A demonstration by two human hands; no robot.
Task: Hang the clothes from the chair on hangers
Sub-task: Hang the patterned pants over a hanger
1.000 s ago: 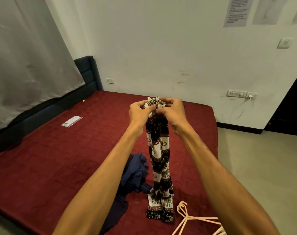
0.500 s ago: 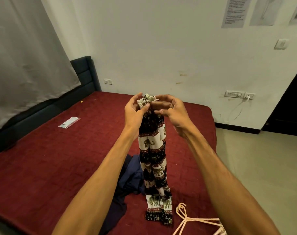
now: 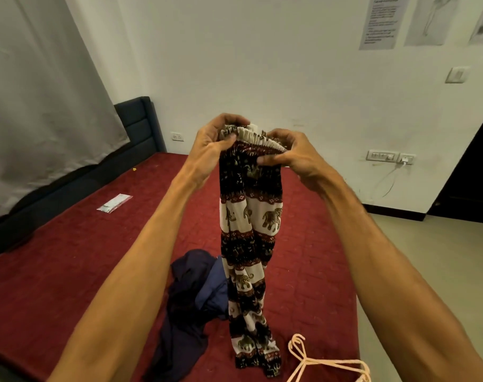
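Head view: left hand (image 3: 211, 144) and right hand (image 3: 291, 155) both pinch the pants (image 3: 250, 216) waistband, thumbs in front, legs hanging to the bed (image 3: 69, 257). Suggest evening the waistband, folding legs together, then threading through the hanger (image 3: 328, 363) beside the hem.

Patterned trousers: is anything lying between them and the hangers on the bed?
Nothing visible does. The left hand and right hand grip the patterned trousers at the top; their hems reach the bed, just beside the pink hangers. The navy garment lies on the opposite side.
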